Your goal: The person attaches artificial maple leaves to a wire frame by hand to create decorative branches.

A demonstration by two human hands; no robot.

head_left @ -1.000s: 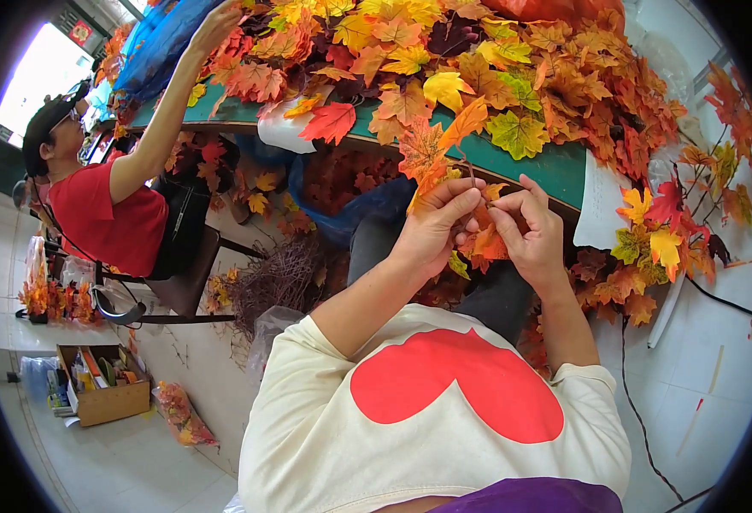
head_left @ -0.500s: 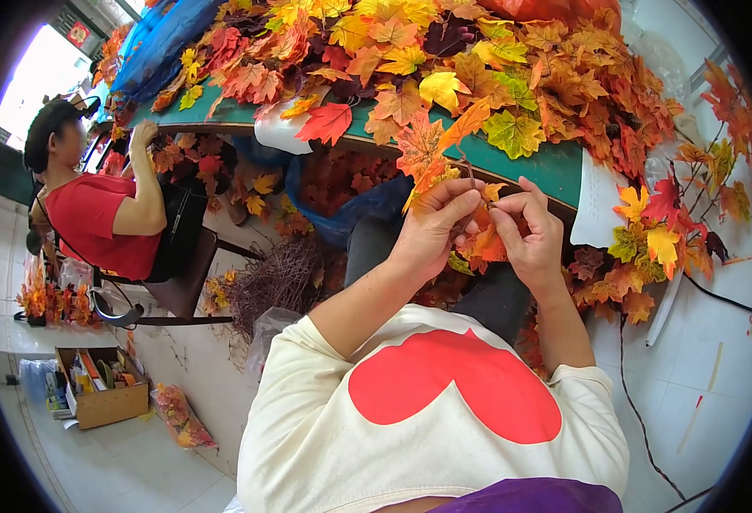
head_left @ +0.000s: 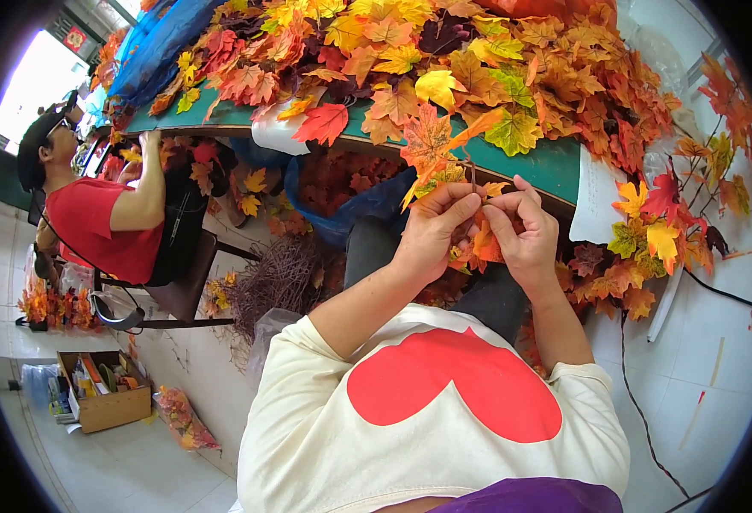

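Both my hands are in front of me, just off the table's near edge, working on one artificial maple leaf spray (head_left: 428, 142). My left hand (head_left: 431, 232) is closed, thumb against fingers, on its thin brown stem; orange and yellow-green leaves stick up above this hand. Close beside it, my right hand (head_left: 523, 238) pinches the same spray with thumb and forefinger. An orange leaf (head_left: 485, 246) of the spray hangs between the hands. The exact spot where the fingertips meet the stem is partly hidden.
A large heap of artificial leaves (head_left: 478, 81) covers the green table (head_left: 555, 171). Under it lies a blue bag of leaves (head_left: 342, 227), near a bundle of brown stems (head_left: 269, 286). A seated co-worker (head_left: 107, 214) is at left. A leafy branch (head_left: 649, 231) stands at right.
My right hand has come slightly closer to my left, its fingers more curled. The leaves above my left hand have shifted a little. The co-worker has turned their head and moved an arm.
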